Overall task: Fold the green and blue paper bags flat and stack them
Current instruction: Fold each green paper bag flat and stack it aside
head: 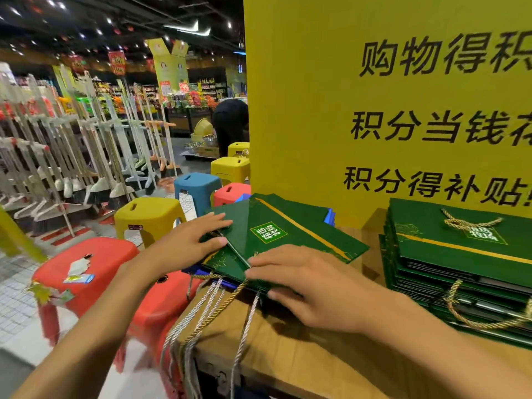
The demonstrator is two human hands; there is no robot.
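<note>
Both hands were spread flat, fingers straight, gripping nothing. From my remote seat I saw the left hand point(190, 240) pressing on the 9 o'clock edge of the top green bag point(290, 226), its thumb lying along the fold there. The right hand point(311, 286) pressed its fingertips on the bag's 6 o'clock corner, palm down over the cardboard box point(273, 358) that served as the table.

That green bag lay flattened, label side up, on a loose pile at the middle of my view. Its long axis ran from about 10 o'clock to 4 o'clock, in line with the gold stripe printed on it. Silver and gold cords point(216, 292) came out of the pile at about 7 o'clock and hung over the box's edge; I could not tell which belonged to the top bag. Blue bags point(331, 217) showed under the green ones, peeking out at 1 o'clock and again at 7 o'clock of the pile.

At 3 o'clock, well apart from the hands, sat a taller stack of green bags point(460, 272), all flat, with a gold cord lying on top. A yellow sign point(359, 110) stood behind both piles at 12 o'clock. Off at 9 o'clock I noted a red stool point(86, 263), with a yellow stool point(149, 214) beyond it.
</note>
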